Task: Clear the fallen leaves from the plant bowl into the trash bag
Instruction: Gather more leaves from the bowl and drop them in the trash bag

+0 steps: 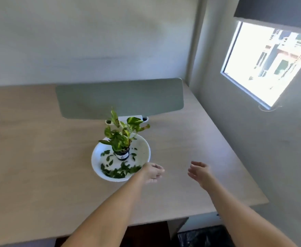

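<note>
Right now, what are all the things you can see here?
Bowl: one, white, middle of the desk.
Potted plant: one, green and yellow leaves, small dark pot, standing in the bowl.
Fallen leaves: many, dark green, loose in the bowl, mostly at its near side.
Desk: one, light wood.
Divider panel: one, grey-green, at the desk's far edge.
Window: one, bright, right wall.
Trash bag: one, black, below the desk's right end.
Left hand: open, empty, at the bowl's near rim.
Right hand: open, empty, over the desk.

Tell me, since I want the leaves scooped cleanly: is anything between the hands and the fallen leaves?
Nothing visible. The left hand is at the white bowl rim beside the fallen leaves; the potted plant stands behind them.
</note>
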